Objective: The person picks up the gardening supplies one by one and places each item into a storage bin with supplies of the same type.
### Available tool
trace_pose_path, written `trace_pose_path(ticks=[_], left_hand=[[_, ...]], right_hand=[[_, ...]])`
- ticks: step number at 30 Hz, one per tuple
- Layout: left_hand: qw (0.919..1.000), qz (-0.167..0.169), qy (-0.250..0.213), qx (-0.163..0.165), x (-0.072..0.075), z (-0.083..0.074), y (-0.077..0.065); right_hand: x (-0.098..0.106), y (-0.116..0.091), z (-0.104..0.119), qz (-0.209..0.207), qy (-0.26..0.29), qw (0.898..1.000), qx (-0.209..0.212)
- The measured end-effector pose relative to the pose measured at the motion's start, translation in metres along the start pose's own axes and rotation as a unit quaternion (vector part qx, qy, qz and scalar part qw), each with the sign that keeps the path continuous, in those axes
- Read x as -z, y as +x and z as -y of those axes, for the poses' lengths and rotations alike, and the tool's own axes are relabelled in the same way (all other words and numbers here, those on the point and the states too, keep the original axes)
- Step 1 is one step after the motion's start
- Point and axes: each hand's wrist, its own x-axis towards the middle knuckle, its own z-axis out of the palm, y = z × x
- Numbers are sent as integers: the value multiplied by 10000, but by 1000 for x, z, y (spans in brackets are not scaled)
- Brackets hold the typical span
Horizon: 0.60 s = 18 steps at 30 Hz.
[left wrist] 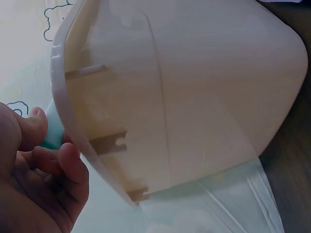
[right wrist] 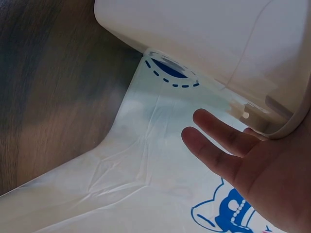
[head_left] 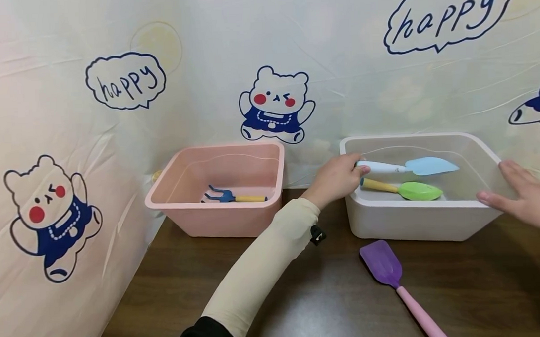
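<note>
Above the left rim of the light grey bin (head_left: 423, 221), my left hand (head_left: 337, 180) pinches the pale handle end of a light blue hand trowel (head_left: 430, 166). The trowel's blade points right, over the inside of the bin. A green trowel (head_left: 420, 191) with a yellow handle lies in that bin, below the blue one. In the left wrist view, the left hand (left wrist: 46, 179) is at the bin's rim with part of the handle between thumb and fingers. My right hand (head_left: 527, 196) touches the bin's right rim; its fingers (right wrist: 214, 150) extend along the outside.
To the left stands a pink bin (head_left: 227, 219) holding a small blue hand rake (head_left: 226, 196) with a yellow handle. A purple spatula-shaped shovel (head_left: 382, 263) with a pink handle lies on the dark wooden table (head_left: 328, 295) before the grey bin. A printed sheet (head_left: 205, 91) hangs behind.
</note>
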Motion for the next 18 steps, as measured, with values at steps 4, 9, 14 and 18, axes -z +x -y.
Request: trace_pose_path(ticks=[4,9,14,18], left_hand=[[10000,72,-5,65,-1,-5,7],[9997,188,-56,173,-2,-11,13],[9995,195,-62,220,-3,-19,18],[9993,279,48,257,-5,-24,20]], right_hand=[[0,2,-2,38,15,10000,-24],[2,3,-2,123,-11,9998,-126],[4,2,4,228,-83,9992,-304],[5,0,8,284,-99,9988,-375]])
